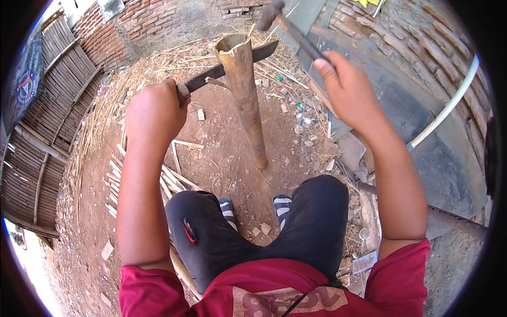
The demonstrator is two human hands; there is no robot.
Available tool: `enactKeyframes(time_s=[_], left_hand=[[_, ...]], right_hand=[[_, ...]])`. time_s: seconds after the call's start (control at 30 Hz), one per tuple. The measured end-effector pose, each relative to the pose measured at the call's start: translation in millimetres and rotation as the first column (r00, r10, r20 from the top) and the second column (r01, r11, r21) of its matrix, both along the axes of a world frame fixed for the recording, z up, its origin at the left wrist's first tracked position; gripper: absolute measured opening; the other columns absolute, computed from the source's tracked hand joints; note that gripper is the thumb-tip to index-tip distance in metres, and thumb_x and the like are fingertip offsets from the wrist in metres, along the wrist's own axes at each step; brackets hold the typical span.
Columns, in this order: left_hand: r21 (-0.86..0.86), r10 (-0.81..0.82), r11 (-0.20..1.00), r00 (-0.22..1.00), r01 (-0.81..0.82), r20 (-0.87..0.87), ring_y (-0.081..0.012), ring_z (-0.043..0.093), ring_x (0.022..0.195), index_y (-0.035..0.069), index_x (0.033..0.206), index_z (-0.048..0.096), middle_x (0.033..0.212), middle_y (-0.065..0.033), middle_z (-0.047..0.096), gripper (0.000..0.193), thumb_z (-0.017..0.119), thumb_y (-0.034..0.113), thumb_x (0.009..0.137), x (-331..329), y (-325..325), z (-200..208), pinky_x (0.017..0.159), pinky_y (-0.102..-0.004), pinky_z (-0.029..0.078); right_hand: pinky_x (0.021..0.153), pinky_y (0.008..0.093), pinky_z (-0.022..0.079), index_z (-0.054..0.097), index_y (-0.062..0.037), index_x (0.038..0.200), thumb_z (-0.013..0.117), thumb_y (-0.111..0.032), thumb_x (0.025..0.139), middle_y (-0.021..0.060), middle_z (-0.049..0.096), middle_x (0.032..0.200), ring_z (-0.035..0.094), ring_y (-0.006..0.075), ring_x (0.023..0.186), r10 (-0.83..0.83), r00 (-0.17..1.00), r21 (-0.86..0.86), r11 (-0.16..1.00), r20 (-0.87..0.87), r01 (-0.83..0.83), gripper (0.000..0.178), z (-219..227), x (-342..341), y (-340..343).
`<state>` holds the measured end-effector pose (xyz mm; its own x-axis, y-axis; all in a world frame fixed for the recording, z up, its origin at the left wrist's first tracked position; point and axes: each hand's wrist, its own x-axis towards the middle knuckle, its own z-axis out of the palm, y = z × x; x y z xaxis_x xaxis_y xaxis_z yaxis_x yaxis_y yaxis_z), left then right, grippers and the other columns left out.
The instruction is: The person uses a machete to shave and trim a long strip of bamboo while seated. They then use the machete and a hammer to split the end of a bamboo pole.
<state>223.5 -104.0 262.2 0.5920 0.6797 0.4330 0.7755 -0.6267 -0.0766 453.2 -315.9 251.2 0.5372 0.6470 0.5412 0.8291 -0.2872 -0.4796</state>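
A thick bamboo stalk [244, 100] stands upright on the dirt, its open, hollow end toward me. My left hand [157, 108] is closed around the handle of a machete [208, 75]. The machete's dark blade crosses the bamboo just below the rim, its tip sticking out on the right; how deep it sits in the wall I cannot tell. A thin splinter juts from the bamboo's left side under the blade. Up on the right, my right hand [348, 87] grips a hammer [298, 35] by its shaft, the head raised above and apart from the blade.
Split bamboo strips [171, 182] lie beside my left knee. Straw and rubble cover the ground near a brick wall [158, 26]. A bamboo-slat wall [55, 111] stands at left. On the right are a grey sheet [443, 153], a pale pipe [446, 110] and a dark metal bar [449, 218].
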Motion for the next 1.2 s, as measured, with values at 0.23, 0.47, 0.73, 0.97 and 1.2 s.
enactKeyframes(time_s=[0.23,0.47,0.73,0.97,1.2], left_hand=[[0.052,-0.009,0.999,1.000,0.009,0.002,-0.0370,0.074,0.083,0.005,0.095,0.073,0.089,-0.0167,0.075,0.025,0.075,0.030,0.090,0,-2,2,0.076,-0.0486,0.059],[0.029,0.022,0.999,1.000,-0.022,0.003,-0.0380,0.073,0.086,0.005,0.093,0.071,0.089,-0.0176,0.074,0.029,0.076,0.033,0.091,-8,1,-8,0.078,-0.0495,0.057],[0.029,0.036,0.999,0.999,-0.036,-0.004,-0.0380,0.073,0.087,0.005,0.096,0.072,0.091,-0.0178,0.075,0.030,0.076,0.035,0.091,-7,-1,-1,0.079,-0.0495,0.058],[0.004,0.047,0.999,0.998,-0.046,-0.041,-0.0363,0.073,0.088,0.007,0.097,0.073,0.090,-0.0168,0.075,0.028,0.076,0.034,0.090,-8,-2,6,0.078,-0.0493,0.058],[0.003,0.041,0.999,0.999,-0.041,-0.030,-0.0369,0.073,0.087,0.008,0.098,0.074,0.091,-0.0167,0.075,0.026,0.075,0.033,0.091,-1,-2,1,0.078,-0.0493,0.059]], right_hand=[[0.065,0.0457,0.050,0.060,-0.0014,0.111,0.049,-0.038,0.111,0.0178,0.064,0.072,0.066,0.0346,0.066,-0.017,0.999,0.091,0.996,0.041,0.013,0.038,-32,12,3],[0.067,0.0443,0.051,0.062,-0.0010,0.118,0.049,-0.041,0.110,0.0148,0.064,0.073,0.066,0.0288,0.069,0.012,0.990,0.275,0.961,-0.139,0.027,0.042,4,13,-2],[0.066,0.0470,0.050,0.061,-0.0006,0.114,0.046,-0.039,0.111,0.0162,0.064,0.073,0.065,0.0326,0.067,0.053,0.996,0.163,0.986,-0.077,-0.040,0.041,15,7,4],[0.069,0.0488,0.050,0.060,-0.0008,0.107,0.047,-0.041,0.111,0.0185,0.067,0.079,0.067,0.0374,0.072,0.027,1.000,-0.133,0.991,0.001,-0.027,0.042,-6,12,4],[0.065,0.0506,0.049,0.058,-0.0005,0.104,0.046,-0.038,0.112,0.0196,0.067,0.078,0.067,0.0408,0.070,-0.023,0.998,0.077,0.997,0.055,0.019,0.040,-21,10,9]])
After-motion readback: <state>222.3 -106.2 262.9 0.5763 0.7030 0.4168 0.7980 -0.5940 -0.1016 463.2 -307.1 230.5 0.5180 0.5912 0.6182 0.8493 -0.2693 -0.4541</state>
